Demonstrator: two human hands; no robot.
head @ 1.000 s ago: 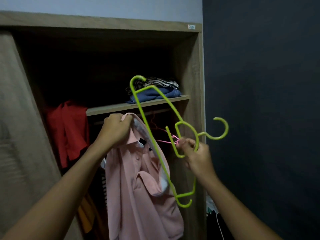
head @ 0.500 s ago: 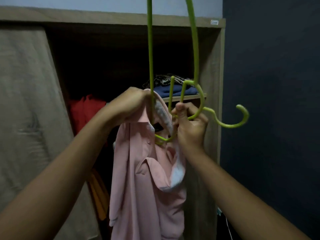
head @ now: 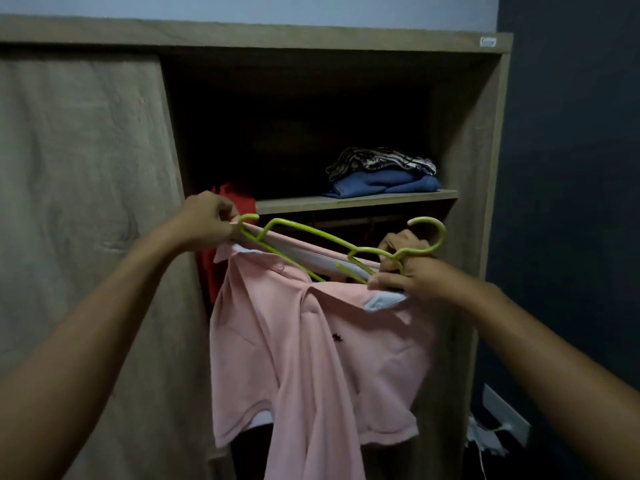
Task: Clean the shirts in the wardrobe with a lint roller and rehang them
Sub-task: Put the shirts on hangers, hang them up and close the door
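So LH [head: 207,220] pinches shirt [head: 304,341], RH [head: 412,271] grips hanger [head: 311,233].

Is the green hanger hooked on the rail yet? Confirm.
No: the green hanger hangs off no rail; the right hand grips it beside its free hook, the left hand pinches the pink shirt.

Mostly hidden behind left hand [head: 207,221] and pink shirt [head: 311,358]: red garment [head: 239,203]. Cut off at bottom edge: shirt's hem. Too small to read: corner label [head: 488,41] on wardrobe [head: 464,133].
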